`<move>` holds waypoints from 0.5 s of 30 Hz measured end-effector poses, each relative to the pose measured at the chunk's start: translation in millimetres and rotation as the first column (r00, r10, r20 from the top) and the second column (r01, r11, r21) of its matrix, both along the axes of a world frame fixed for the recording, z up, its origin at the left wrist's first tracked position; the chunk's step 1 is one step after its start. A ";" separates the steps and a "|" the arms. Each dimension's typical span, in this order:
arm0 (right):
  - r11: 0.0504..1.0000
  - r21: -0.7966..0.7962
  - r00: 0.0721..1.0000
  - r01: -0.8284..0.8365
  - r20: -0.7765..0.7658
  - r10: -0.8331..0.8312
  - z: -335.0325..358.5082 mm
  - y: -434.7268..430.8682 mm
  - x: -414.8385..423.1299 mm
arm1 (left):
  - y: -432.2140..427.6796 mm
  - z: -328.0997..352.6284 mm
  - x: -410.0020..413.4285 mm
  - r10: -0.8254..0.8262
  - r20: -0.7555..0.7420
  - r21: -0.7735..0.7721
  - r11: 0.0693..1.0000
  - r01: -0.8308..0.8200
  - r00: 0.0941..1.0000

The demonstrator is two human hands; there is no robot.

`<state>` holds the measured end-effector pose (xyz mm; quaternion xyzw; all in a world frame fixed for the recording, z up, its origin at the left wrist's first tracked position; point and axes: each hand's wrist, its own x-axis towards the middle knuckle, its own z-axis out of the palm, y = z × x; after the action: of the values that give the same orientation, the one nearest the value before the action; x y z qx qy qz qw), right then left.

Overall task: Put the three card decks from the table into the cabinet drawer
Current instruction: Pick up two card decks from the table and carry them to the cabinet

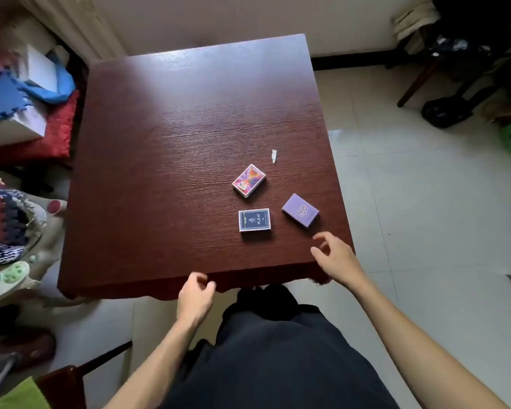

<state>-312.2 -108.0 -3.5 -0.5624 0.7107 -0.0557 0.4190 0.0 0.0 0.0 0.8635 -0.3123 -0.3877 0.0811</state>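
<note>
Three card decks lie flat near the front right of a dark red-brown wooden table (165, 149). A colourful pink and purple deck (249, 180) is farthest back. In front of it rests a dark blue deck (254, 219). To their right sits a lilac deck (300, 214), close to the table's right edge. My right hand (334, 256) hovers over the front right corner, just short of the lilac deck, fingers apart and holding nothing. My left hand (196, 296) hangs at the table's front edge, fingers loosely curled and empty. No cabinet drawer is in view.
A small white paper scrap (274, 156) lies behind the decks. Foam mats, a red cushion (56, 134) and boxes crowd the left side. A dark chair (460, 69) with clutter stands at the back right. Pale floor tiles (425, 216) stretch to the right.
</note>
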 end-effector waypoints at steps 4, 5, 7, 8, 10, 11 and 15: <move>0.966 -0.053 0.938 -0.253 -0.259 0.231 4.0 -55.2 35.7 | -97.4 1.0 -38.9 -0.009 -0.005 0.013 1.000 0.009 1.000; 0.955 -0.036 0.917 -0.294 -0.293 0.272 1.6 -65.1 42.6 | -114.9 -0.4 -51.4 -0.022 0.003 0.022 1.000 0.022 1.000; 0.937 0.016 0.883 -0.348 -0.332 0.333 -6.1 -80.4 51.3 | -139.1 -4.6 -72.7 -0.059 0.013 0.053 0.997 0.058 0.998; 0.932 0.040 0.875 -0.360 -0.332 0.352 -10.5 -86.9 53.6 | -147.8 -8.8 -81.1 -0.080 0.021 0.062 0.995 0.079 0.997; 0.925 0.064 0.867 -0.374 -0.329 0.373 -15.7 -97.8 60.6 | -161.3 -15.1 -93.6 -0.110 0.047 0.075 0.992 0.106 0.993; 0.924 0.076 0.867 -0.375 -0.325 0.379 -18.0 -101.8 63.5 | -165.6 -18.7 -98.4 -0.126 0.053 0.086 0.989 0.121 0.991; 0.918 0.089 0.852 -0.387 -0.345 0.393 -25.4 -110.4 70.2 | -172.9 -30.7 -106.3 -0.217 0.114 0.126 0.971 0.203 0.969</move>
<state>-242.0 -218.3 -28.9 -0.6918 0.6464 0.1388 0.2903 -106.3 -172.9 -30.7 0.8516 -0.3841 -0.3555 -0.0298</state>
